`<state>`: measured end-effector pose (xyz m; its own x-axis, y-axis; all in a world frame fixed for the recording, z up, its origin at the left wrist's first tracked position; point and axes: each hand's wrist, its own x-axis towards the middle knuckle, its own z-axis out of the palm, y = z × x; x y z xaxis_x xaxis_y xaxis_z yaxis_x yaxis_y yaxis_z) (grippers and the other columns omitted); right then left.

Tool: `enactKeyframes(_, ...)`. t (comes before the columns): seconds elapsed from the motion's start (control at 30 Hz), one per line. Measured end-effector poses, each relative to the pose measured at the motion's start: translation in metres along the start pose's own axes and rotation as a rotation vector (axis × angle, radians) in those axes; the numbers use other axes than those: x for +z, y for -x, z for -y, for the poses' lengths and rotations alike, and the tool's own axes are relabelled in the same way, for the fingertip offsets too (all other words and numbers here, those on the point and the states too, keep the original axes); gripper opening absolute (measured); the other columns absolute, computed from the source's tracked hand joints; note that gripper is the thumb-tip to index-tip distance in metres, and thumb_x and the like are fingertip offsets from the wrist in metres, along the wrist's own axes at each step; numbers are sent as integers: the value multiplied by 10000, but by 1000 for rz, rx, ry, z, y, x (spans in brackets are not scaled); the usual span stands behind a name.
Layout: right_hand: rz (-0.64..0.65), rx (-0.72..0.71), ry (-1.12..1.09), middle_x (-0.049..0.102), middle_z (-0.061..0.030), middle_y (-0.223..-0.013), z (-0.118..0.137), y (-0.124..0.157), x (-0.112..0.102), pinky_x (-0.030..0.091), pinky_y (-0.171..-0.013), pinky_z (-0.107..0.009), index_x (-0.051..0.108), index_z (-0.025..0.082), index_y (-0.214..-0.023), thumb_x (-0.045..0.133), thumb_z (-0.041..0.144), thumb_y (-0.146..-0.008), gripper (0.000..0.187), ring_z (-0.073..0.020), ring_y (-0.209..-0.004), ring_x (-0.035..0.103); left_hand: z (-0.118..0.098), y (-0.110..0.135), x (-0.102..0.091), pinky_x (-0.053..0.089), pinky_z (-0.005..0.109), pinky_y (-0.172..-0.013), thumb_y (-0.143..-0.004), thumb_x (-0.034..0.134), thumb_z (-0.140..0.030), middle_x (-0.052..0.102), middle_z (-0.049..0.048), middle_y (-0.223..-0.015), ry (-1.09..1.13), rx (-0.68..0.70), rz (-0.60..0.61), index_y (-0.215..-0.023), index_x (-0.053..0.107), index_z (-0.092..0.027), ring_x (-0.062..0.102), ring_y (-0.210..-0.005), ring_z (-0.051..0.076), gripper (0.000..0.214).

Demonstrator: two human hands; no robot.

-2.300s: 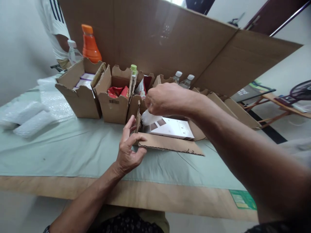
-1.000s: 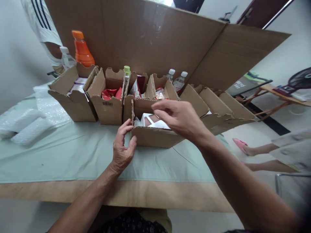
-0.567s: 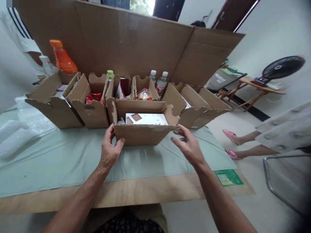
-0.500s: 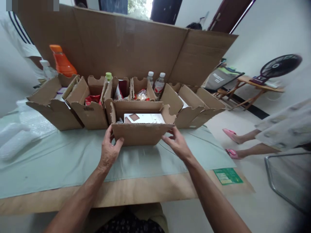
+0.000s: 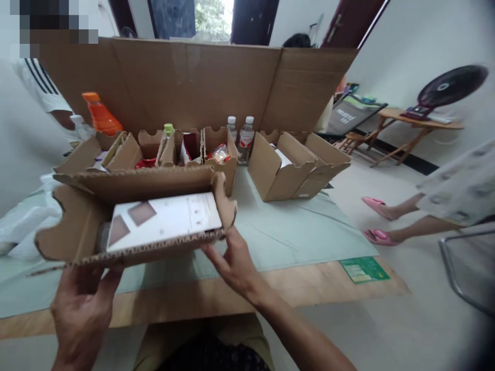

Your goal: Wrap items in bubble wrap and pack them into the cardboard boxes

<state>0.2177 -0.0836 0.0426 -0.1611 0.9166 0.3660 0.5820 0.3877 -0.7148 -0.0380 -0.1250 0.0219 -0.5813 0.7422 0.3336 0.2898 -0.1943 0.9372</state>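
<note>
An open-topped cardboard box is held up close to me, left of the middle, tilted so that I look down into it. Inside lies a white carton with brown squares printed on it, and something clear beside its left end. My left hand grips the box from below at its left end; part of the fingers is hidden behind the cardboard. At the lower right corner, my right hand holds the box with the thumb on the near side.
Behind stand several cardboard boxes with packets inside. An orange bottle and clear bottles stand near a tall cardboard panel. Bubble wrap lies left. A person's legs in pink slippers are on the right.
Both hands have lifted the box off the cloth and brought it left and nearer to me, tilting it. A gap now shows between the boxes behind.
</note>
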Motion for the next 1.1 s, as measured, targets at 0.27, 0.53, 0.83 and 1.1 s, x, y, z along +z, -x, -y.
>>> enactKeyframes(0.27,-383,210,20,739,-99,-1033,-39,56,-70,569,-845,-432,668,236,-1104,659,430,-921,267,-277,-944,694,17,45,84,566,400,-1094,-938,702,-315,679,136,-1379,173,167,479,-1444,563,-233,654,-1294,277,532)
enactKeyframes(0.53,-449,329,-25,756,-121,-1013,-95,111,-56,549,-935,-500,677,213,-1253,700,515,-881,480,-312,-960,696,30,93,69,357,588,-1246,-944,663,-290,455,161,-1617,21,147,660,-1598,367,-240,422,-1507,366,720)
enactKeyframes(0.83,-500,340,-34,718,-139,-1153,-114,124,-58,489,-1016,-541,621,227,-1304,721,506,-874,522,-350,-1128,650,35,111,77,429,605,-1198,-950,643,-321,504,136,-1580,-11,74,685,-1627,298,-278,470,-1472,377,761)
enactKeyframes(1.1,-500,254,-108,675,-93,-1153,-115,91,-64,496,-966,-434,607,250,-1245,686,479,-911,412,-292,-1110,624,26,144,72,231,663,-1270,-970,596,-358,342,124,-1685,-40,-53,649,-1635,269,-264,293,-1564,396,747)
